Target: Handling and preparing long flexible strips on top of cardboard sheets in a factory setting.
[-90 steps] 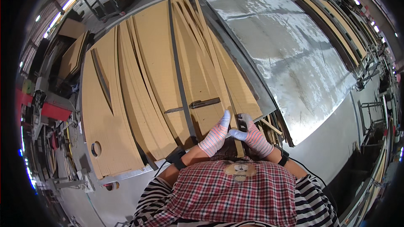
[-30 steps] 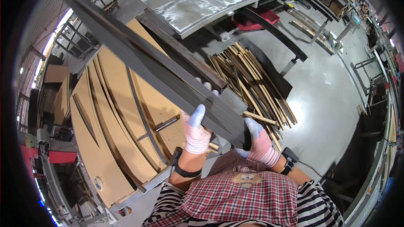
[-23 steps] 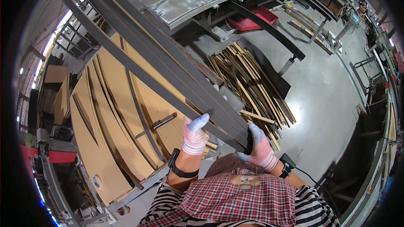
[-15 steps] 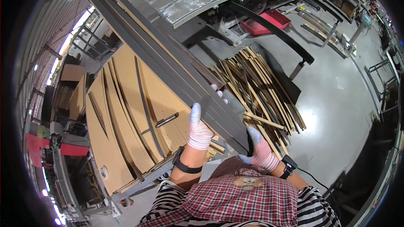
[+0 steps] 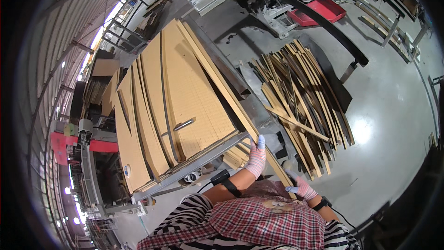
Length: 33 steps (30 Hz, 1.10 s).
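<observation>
A long tan wooden strip (image 5: 230,100) slants from the far left of the cardboard down to the front of my apron, its narrow edge facing up. My left hand (image 5: 256,159), in a striped knit glove, closes on its left side a short way above the near end. Around that near end, my right hand (image 5: 303,186), gloved alike, has its thumb on one side and fingers on the other. Whether several strips lie together in my grip, I cannot tell.
Tan cardboard sheets (image 5: 199,97) with dark strips and a short metal tube (image 5: 184,124) cover the table at left. A heap of narrow offcuts (image 5: 305,106) lies on the floor at right. Beyond are a red tray (image 5: 319,13) and a dark curved rail (image 5: 323,25).
The broad dark grey faces that I held up have turned away, and a narrow tan edge shows instead. Both hands have moved right and nearer to me, and the view has shifted.
</observation>
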### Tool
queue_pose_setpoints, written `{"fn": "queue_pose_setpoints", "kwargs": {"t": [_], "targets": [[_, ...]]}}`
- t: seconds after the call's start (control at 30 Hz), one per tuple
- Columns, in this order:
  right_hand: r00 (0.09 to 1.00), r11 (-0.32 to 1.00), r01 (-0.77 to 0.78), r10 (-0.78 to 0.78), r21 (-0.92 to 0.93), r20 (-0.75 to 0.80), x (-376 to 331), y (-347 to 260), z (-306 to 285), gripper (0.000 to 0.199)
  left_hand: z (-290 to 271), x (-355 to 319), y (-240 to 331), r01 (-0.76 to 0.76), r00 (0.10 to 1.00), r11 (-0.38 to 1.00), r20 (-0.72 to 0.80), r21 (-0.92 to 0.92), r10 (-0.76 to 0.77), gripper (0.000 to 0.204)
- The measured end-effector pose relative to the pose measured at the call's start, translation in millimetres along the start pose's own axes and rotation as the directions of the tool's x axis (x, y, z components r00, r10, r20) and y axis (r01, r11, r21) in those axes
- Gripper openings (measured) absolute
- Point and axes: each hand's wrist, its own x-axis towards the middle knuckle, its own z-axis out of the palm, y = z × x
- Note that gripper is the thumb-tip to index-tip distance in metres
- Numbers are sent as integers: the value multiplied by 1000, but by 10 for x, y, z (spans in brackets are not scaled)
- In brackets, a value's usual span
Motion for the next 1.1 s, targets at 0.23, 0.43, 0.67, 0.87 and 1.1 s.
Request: {"fn": "queue_pose_setpoints", "kwargs": {"t": [0.23,0.43,0.67,0.87,1.1], "targets": [[990,986,-143,143,86,12,6,-287,3,84,-144,-129,372,441,897,897,54,-40,-438,95],[982,980,-187,184,65,46,639,-895,216,82,-828,0,1616,-513,456,570,767,642,-453,61],[973,966,-218,226,138,-49,801,-920,383,84,-732,1824,2539,-839,522,-428,718,335,-461,61],[959,900,-267,285,345,-2,850,-1311,584,83,-865,2875,2887,-690,696,-414,389,594,-603,81],[973,983,-179,173,-29,-151,2169,-1703,630,67,-1004,3003,2798,-947,283,-121,589,299,-757,73]]}}
